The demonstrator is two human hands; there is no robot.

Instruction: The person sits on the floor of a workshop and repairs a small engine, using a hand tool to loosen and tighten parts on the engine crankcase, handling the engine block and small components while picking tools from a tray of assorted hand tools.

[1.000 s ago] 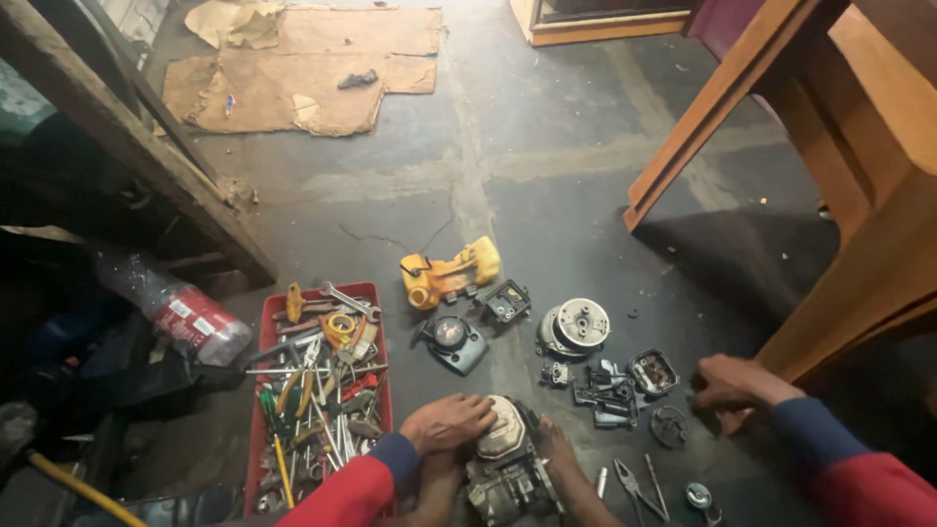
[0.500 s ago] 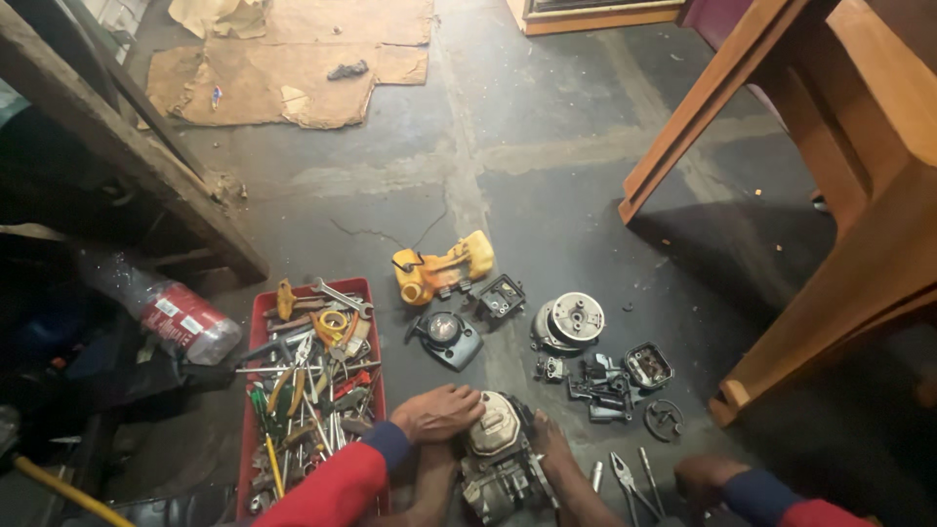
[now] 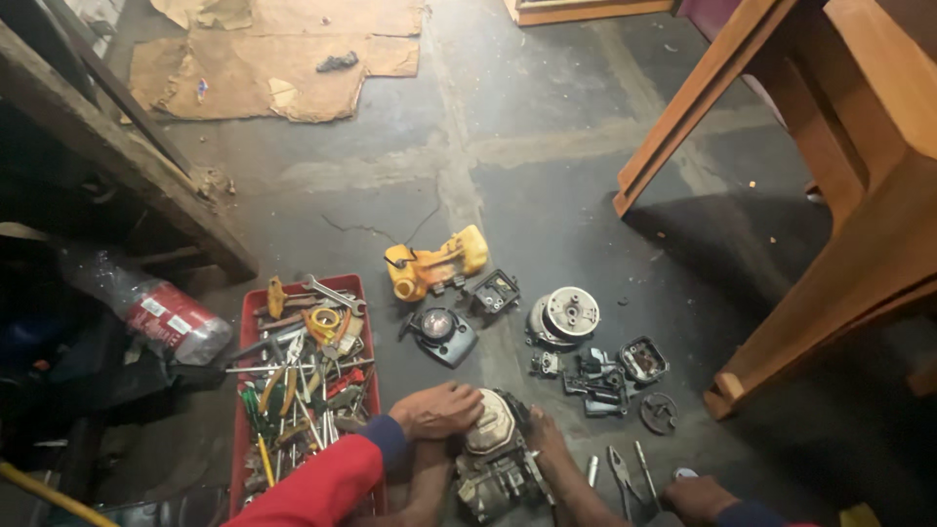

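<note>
small engine block (image 3: 493, 454) sits on the concrete floor (image 3: 547, 195) right at the bottom edge of your view, between what look like bare feet or legs on either side of it; its pale rounded top faces up and the darker metal body runs down toward you.

your left hand (image 3: 436, 410), coming out of a red sleeve with a blue cuff, lies palm-down with fingers curled over the upper left of the engine, touching it; it rests on it rather than clamping round it. your right hand (image 3: 698, 496) is low at the bottom right, well apart from the engine, just beside a pair of pliers (image 3: 619, 470) lying on the floor. its fingers are folded under, and you cannot tell whether it holds anything.

left of your arm, a red tray (image 3: 256, 304) is packed with wrenches, screwdrivers and pliers. beyond the engine lie a yellow housing (image 3: 434, 263), a dark round cover (image 3: 441, 334), a small black box-shaped part (image 3: 494, 291), a round grey flywheel (image 3: 564, 317) and a cluster of small dark parts (image 3: 605, 376). a plastic bottle with a red label (image 3: 156, 314) lies at far left under a wooden beam (image 3: 117, 156). wooden furniture legs (image 3: 830, 293) stand to the right, and flattened cardboard (image 3: 264, 59) lies at the top.
</note>
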